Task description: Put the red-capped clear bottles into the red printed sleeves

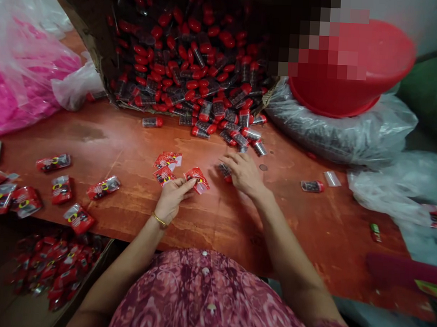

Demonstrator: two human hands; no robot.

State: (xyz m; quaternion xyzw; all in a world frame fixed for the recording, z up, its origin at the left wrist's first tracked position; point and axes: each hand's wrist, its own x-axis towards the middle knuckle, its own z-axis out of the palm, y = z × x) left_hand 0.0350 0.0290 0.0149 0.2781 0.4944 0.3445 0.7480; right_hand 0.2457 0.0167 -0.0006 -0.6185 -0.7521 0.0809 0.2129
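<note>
The left hand (173, 196) is pinching a red packet (197, 178) between thumb and fingertips, holding it just above the table (310, 227). The right hand (244, 174) is lying fingers-down over a red-capped tube (224, 170) on the wood; I cannot tell whether those fingers are really gripping it. The tube is sitting just right of the packet, slanting toward it as far as it shows; the spilled pile of tubes (207, 104) is lying further back, nearer the right hand.

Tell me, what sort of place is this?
Probably a small packing workshop: a carton spilling red-capped tubes onto the table, filled red sachets at the left, the left hand holding another sachet.
</note>
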